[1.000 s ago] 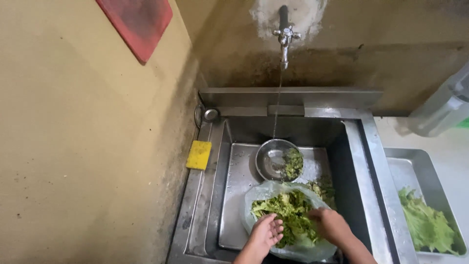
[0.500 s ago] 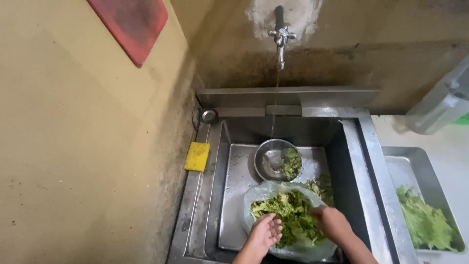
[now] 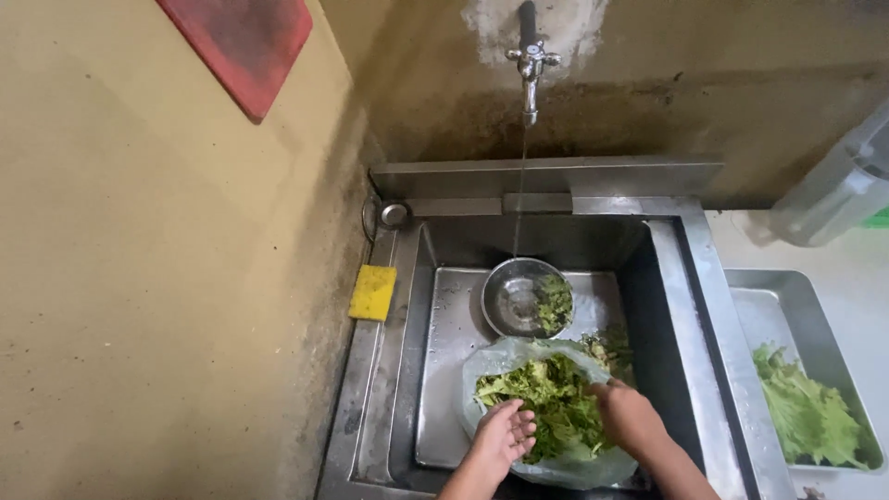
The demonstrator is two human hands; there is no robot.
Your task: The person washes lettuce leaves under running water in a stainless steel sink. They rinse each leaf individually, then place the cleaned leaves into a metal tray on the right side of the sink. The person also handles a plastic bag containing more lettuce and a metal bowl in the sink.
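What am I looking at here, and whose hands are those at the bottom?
This picture comes from a camera worn on a person's head, so you see what they see when they look down. The two bare hands belong to that person. The left hand and the right hand are both open and reach into a clear plastic bag full of leafy green vegetables. The bag lies in a steel sink. Above it, a metal tap on the wall lets a thin stream of water fall into a small round metal bowl that has a few greens in it. A yellow sponge lies on the sink's left edge. To the right, a metal tray holds a lighter green lettuce leaf. A red board hangs on the wall.
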